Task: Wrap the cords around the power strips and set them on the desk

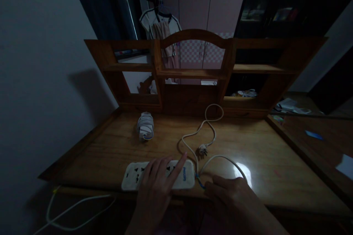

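A white power strip (189, 180) with blue lettering lies along the desk's near edge. My left hand (158, 178) rests across its top, one finger stretched toward its right end and the others bent over the sockets. From that right end runs the strip's pale cord (190, 147), looping back over the desk to a plug (203, 149) with bare prongs. A blue tie (200, 184) sits on the cord close to the strip. Just right of it, my right hand (224, 191) is closed, its fingertips pinching the tie's end. Part of the cord passes behind this hand.
A bundled white cord (145, 126) stands on the left of the wooden desk (165, 139). Wooden shelving (190, 99) rises along the back. Another white cable (79, 202) hangs below the near left edge. A wall (55, 99) borders the left side.
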Demonstrator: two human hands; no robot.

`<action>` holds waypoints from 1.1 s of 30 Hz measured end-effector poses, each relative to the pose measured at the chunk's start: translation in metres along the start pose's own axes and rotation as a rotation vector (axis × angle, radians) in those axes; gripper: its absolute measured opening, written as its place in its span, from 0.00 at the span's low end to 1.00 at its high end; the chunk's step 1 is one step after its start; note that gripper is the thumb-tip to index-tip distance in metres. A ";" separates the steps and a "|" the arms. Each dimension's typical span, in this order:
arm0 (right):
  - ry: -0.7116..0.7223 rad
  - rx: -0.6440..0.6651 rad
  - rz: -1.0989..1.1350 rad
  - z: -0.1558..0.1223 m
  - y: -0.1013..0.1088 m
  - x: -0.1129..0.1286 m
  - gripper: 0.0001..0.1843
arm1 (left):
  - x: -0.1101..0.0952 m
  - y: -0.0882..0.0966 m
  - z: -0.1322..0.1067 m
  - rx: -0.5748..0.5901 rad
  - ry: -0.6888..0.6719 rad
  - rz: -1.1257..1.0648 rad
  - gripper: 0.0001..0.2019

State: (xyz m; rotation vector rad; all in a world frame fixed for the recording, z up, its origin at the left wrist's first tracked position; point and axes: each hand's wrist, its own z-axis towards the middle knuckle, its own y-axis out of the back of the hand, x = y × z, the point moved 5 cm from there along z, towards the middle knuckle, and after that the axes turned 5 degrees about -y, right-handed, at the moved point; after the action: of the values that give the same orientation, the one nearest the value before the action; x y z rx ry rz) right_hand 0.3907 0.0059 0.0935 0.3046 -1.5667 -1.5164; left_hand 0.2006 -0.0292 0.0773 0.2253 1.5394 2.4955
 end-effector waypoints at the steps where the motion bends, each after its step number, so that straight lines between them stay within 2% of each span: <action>1: 0.024 -0.031 -0.010 -0.001 0.001 0.002 0.13 | -0.001 0.001 0.000 -0.017 0.018 -0.015 0.47; 6: 0.156 -0.154 -0.081 -0.008 0.006 0.015 0.15 | -0.010 0.003 -0.002 -0.095 0.122 -0.107 0.44; 14: 0.244 -0.268 -0.096 -0.013 0.017 0.027 0.12 | -0.015 0.004 -0.001 -0.097 0.173 -0.326 0.41; 18: 0.238 -0.283 -0.110 -0.013 0.017 0.028 0.13 | -0.014 0.009 0.000 -0.092 0.163 -0.341 0.42; 23: 0.227 -0.410 -0.159 -0.023 0.026 0.036 0.18 | -0.015 0.016 0.004 -0.067 0.151 -0.436 0.43; 28: 0.126 -0.559 -0.176 -0.029 0.025 0.033 0.33 | -0.020 0.025 0.009 -0.166 0.160 -0.512 0.35; 31: 0.089 -0.608 -0.113 -0.028 0.025 0.026 0.31 | -0.025 0.028 0.013 -0.222 0.167 -0.576 0.33; 33: 0.059 -0.591 -0.059 -0.026 0.024 0.020 0.28 | -0.025 0.029 0.014 -0.276 0.261 -0.663 0.30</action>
State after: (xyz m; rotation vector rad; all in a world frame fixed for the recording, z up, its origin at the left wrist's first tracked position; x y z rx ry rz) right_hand 0.4085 -0.0201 0.1192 0.0543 -1.0069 -1.9148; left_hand 0.2252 -0.0362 0.1087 -0.5779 1.0749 2.1951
